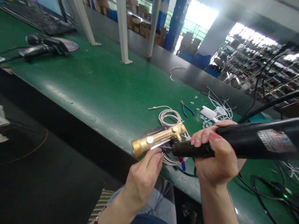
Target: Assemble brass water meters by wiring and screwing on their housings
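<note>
My left hand (144,174) is closed at the near side of a brass pipe fitting (161,138) with a threaded end, its fingertips against a white strip at the lower edge. My right hand (218,152) is wrapped round a black electric screwdriver (247,140), which points left, its thin tip close to the fitting's underside. Behind the fitting is a dark part, mostly hidden. A coil of pale cable (169,115) lies beyond and under it, ending in a metal-tipped probe (152,108). Red and blue tape (182,165) shows beneath the screwdriver.
Blue-handled cutters (187,109), small metal parts (205,122) and white wires (220,104) lie on the green table (93,87). Black handheld devices (46,46) sit far left. White posts (123,31) stand at the back. Dark cables (261,193) run at right.
</note>
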A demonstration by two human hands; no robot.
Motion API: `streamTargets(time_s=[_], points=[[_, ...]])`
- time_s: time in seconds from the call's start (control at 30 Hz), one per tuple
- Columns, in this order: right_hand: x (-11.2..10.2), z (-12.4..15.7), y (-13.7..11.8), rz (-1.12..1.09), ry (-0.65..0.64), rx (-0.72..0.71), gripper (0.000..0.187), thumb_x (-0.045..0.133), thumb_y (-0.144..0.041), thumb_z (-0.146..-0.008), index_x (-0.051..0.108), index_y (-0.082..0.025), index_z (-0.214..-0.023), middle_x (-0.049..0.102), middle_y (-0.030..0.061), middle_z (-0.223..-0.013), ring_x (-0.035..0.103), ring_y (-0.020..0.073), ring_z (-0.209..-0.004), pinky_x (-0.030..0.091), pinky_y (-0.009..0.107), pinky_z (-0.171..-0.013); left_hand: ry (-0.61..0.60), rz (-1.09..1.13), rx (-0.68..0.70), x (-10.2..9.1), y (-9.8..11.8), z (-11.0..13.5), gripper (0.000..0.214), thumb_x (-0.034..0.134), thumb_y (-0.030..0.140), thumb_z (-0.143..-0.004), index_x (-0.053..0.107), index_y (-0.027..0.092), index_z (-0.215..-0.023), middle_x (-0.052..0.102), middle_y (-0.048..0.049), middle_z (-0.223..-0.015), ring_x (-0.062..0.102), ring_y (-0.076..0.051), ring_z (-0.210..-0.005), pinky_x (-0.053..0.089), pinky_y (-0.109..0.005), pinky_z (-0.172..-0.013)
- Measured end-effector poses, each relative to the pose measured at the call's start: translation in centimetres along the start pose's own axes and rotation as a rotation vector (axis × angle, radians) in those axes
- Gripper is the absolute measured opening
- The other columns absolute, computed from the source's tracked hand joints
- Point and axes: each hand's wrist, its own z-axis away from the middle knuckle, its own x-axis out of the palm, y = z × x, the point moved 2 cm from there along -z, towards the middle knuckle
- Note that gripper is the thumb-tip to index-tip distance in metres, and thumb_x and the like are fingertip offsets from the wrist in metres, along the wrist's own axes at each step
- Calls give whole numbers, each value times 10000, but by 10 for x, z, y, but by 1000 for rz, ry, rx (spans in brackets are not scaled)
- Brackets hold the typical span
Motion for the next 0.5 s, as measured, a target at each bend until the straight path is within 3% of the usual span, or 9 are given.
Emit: streamTargets(time_s=[0.1,0.23,0.33,0.5], points=[[-11,-3,-8,-35,52,-25,197,563,-180,-686,489,-190,-869,483,-79,-534,449,84,-414,387,248,-459,-40,-1,21,2,-1,-4,102,461,135,-921,560,160,-925,658,-36,-840,649,-124,-766,528,-227,-754],[-38,-10,-23,-64,85,59,202,566,-184,-689,512,-192,-883,488,-67,-538,446,85,-431,386,238,-465,-111,-87,38,8,-3,-7,118,441,137,-924,552,164,-958,631,-34,-796,638,-148,-725,537,-261,-696],[-69,-18,-36,-23,114,96,197,563,-195,-688,536,-192,-882,475,-61,-527,427,85,-433,376,230,-453,-165,-195,74,12,-1,-9,199,424,109,-909,552,154,-1055,632,-63,-869,644,-179,-766,550,-295,-697],[-131,-41,-49,87,217,95,189,567,-200,-654,543,-194,-842,466,-55,-502,409,86,-432,367,221,-446,-229,-390,89,15,5,-13,272,365,69,-885,604,161,-974,628,-60,-835,636,-181,-653,517,-270,-536]])
